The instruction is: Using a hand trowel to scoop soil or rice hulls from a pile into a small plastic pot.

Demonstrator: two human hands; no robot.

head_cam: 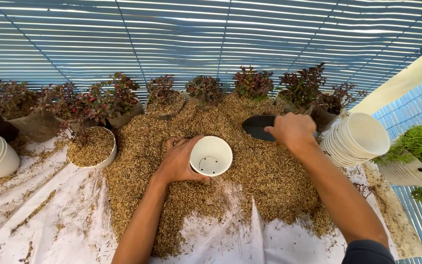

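An empty white pot (211,155), tilted on a heap of rice husks (250,171), is held closed in the grip of the left hand (179,161). Just beyond it, a black scoop (257,127) is clasped by the right hand (293,129). Red-leaved potted plants (206,90) are lined up behind both grips, with stacked white pots (357,139) beside the right one.

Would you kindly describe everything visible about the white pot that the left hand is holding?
The white pot is a small round container that looks like plastic, empty, with small holes in its flat bottom. It is tilted so its mouth faces the camera. The left hand grips its side, and it rests on the husk pile spread over a white sheet.
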